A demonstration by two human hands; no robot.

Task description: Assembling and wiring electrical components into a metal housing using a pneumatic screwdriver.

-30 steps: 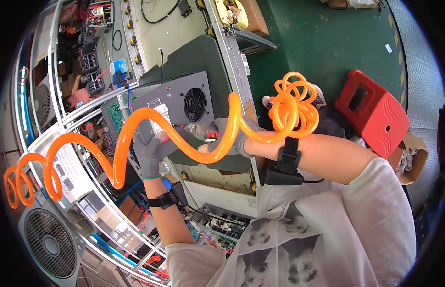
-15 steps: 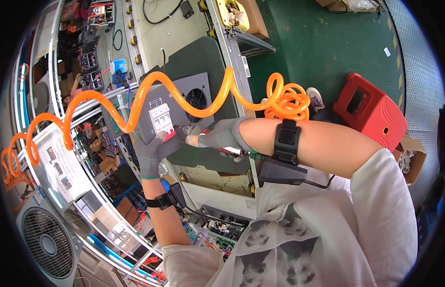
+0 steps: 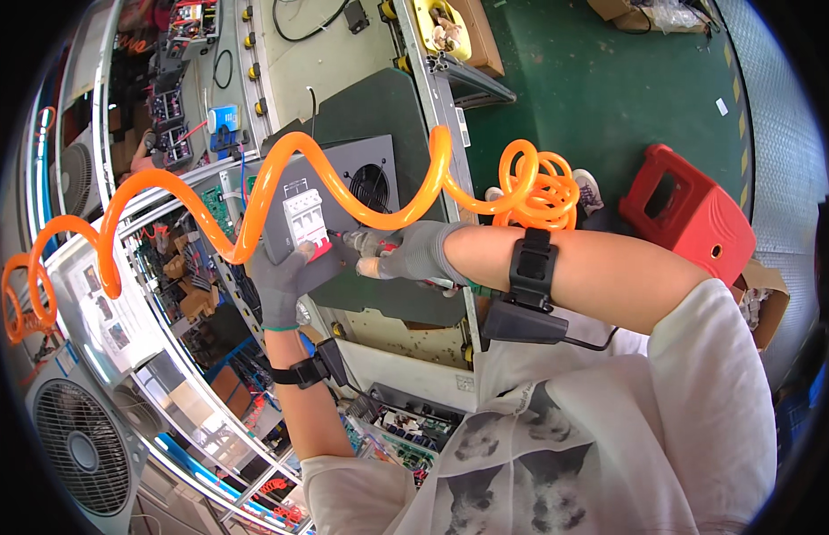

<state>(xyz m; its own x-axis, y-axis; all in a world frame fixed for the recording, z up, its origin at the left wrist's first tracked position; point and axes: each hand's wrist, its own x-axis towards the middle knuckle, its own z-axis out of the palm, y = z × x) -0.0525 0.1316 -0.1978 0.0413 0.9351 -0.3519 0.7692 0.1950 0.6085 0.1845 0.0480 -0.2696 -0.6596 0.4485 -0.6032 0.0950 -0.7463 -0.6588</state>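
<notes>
A grey metal enclosure (image 3: 341,169) with a round fan grille rests on the bench. Set into its face is a white circuit breaker (image 3: 303,214) with a red lower strip. Both my hands wear grey gloves. My left hand (image 3: 279,283) is closed at the breaker's lower end, its thumb against the red strip and its other fingers partly hidden. Close by on the right, my right hand (image 3: 392,253) grips a slim red-and-silver screwdriver-like tool (image 3: 439,284). The tool's tip points at the enclosure beside the breaker; whether it touches is too small to tell.
An orange coiled hose (image 3: 307,160) hangs across the view above the enclosure. A red plastic stool (image 3: 691,214) stands on the green floor to the right. Circuit boards (image 3: 406,428) lie below the bench edge. A grey fan (image 3: 82,441) is at lower left.
The view has shifted slightly, and the orange hose has swayed. Both hands stay at the breaker, with the right hand's tool tilted a little differently.
</notes>
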